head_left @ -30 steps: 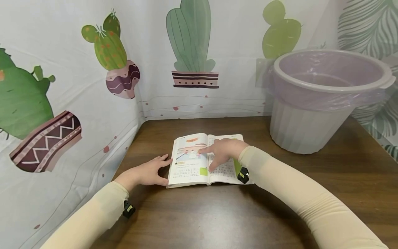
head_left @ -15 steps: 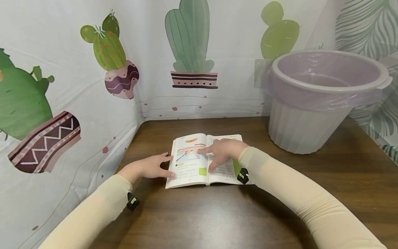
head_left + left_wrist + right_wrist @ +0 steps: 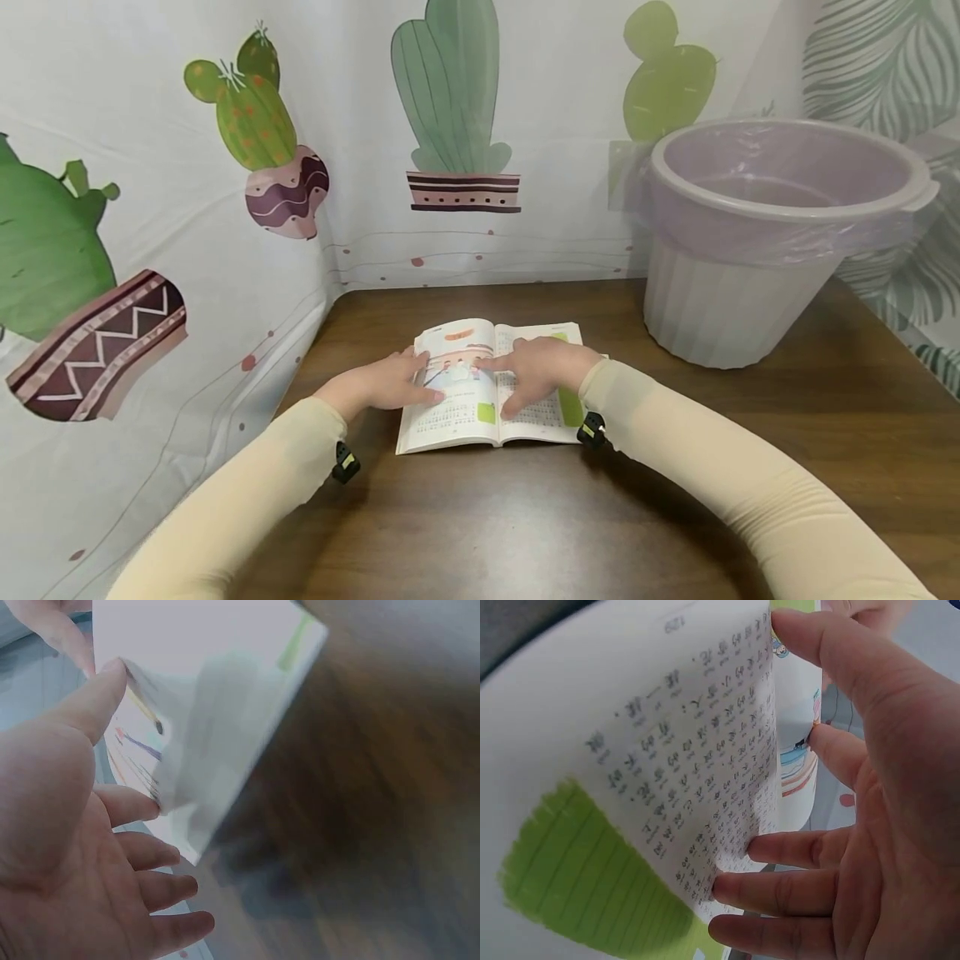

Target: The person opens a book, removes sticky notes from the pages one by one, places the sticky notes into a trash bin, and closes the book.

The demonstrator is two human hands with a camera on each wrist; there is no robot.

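An open book (image 3: 450,423) lies on the wooden table, with pictures on its left page and rows of text beside green blocks on the right. My left hand (image 3: 386,383) is at the book's left side. In the left wrist view, its thumb (image 3: 94,697) lies on the page and its other fingers reach along the outer edge, loosely extended. My right hand (image 3: 551,367) rests spread over the right page, its index finger crossing the fold. From the right wrist, the printed page (image 3: 690,742) bulges up beneath the fingertips (image 3: 769,889).
A pale ribbed bin (image 3: 720,308) with a translucent purple liner stands on the table (image 3: 480,517) at the back right. Behind and to the left hangs a white cloth (image 3: 360,100) printed with cacti. Small black devices sit on the left wrist (image 3: 346,462) and right wrist (image 3: 592,430).
My left hand has moved right and upward along the left page, its thumb shifting from the lower corner farther onto the page. My right hand stays nearly still on the book.
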